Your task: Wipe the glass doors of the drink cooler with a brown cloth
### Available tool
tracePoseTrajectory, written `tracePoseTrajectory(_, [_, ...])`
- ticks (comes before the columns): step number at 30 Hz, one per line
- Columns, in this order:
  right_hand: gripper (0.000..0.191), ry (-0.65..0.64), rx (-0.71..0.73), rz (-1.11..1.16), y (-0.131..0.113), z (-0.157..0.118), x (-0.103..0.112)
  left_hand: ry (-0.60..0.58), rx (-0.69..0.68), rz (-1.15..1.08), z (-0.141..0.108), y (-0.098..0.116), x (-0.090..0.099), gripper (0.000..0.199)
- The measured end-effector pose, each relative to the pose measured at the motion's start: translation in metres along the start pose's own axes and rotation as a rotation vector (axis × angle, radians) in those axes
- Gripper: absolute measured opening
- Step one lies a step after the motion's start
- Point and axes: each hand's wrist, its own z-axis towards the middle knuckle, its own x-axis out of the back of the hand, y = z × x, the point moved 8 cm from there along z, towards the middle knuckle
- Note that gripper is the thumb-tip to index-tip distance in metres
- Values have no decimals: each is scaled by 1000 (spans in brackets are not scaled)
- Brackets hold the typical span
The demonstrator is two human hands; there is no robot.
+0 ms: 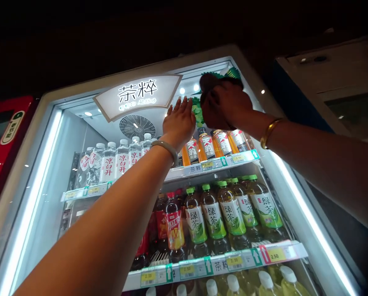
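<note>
My left hand (180, 123) lies flat with its fingers stretched out against the glass door of a lit drinks fridge (290, 193). A pale bangle circles that wrist. Up and to the right, my right hand (234, 102) is closed on a dark cloth (209, 84) against the upper right of the glass, with a gold bangle (268, 132) on the wrist. Part of the cloth is in shadow, and its edges are hard to make out. Green leafy decoration (197, 113) shows partly behind it. An illuminated fan-shaped sign (137, 97) sits left of my hands.
Behind the glass, shelves hold clear water bottles (109, 162), orange drink bottles (206, 146) and green tea bottles (213, 216). Price tags (233, 260) line the shelf edges. A red cabinet (12, 139) stands at left, and a dark cabinet (334, 82) at right.
</note>
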Motion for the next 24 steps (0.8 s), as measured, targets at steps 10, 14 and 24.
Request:
tracePoseTrajectory(10, [37,-33,100,-25,-42,-12,-10,21,-43,-21,-9,-17,0,55])
tracePoseTrajectory(14, [40,-7,15,-49,-46,-26,-7,0,-86,-10,-23,-25,5,60])
tracePoseTrajectory(24, [37,-52,44,29,-94,-29,-20,-20,-2,-31,-72,-80,15,57])
